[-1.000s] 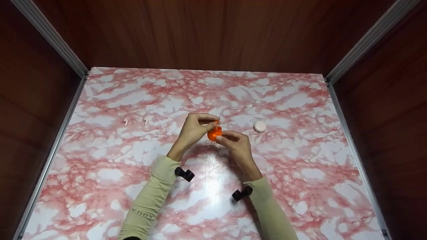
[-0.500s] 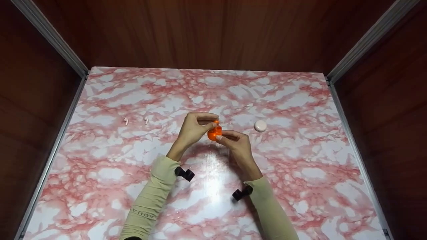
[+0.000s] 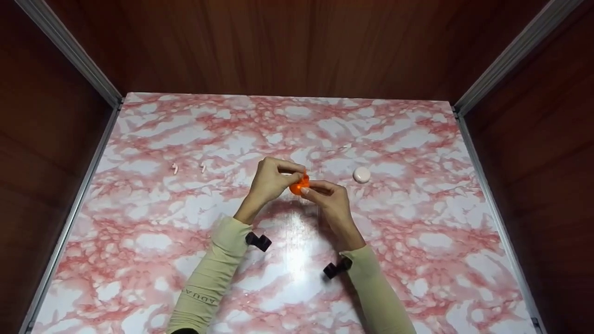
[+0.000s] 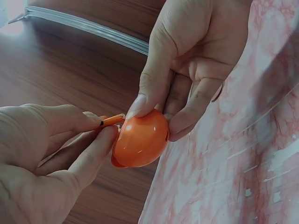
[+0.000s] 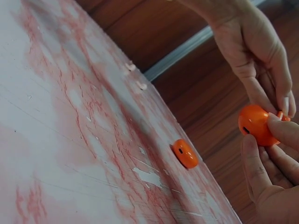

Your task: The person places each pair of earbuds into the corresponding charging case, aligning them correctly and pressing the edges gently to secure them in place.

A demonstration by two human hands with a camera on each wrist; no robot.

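Near the middle of the table, my right hand [image 3: 335, 200] grips a glossy orange earbud case [image 4: 144, 140] between thumb and fingers, held above the surface. My left hand [image 3: 270, 181] pinches a small orange earbud [image 4: 112, 120] by its stem, right at the case's edge. The earbud's other end is hidden by fingers. On the table in the right wrist view lies a second orange case [image 5: 186, 154] with a dark slot; in the head view it does not show. Two white earbuds [image 3: 175, 169] lie apart to the left.
A round white case [image 3: 362, 175] sits on the table to the right of my hands. The pink-and-white marbled table [image 3: 408, 199] is bounded by dark wooden panels [image 3: 278, 51] with metal strips at the corners.
The orange earbud, earlier sticking up above the case, shows less and sits lower. My left fingers have shifted slightly to the right; the right hand has hardly moved.
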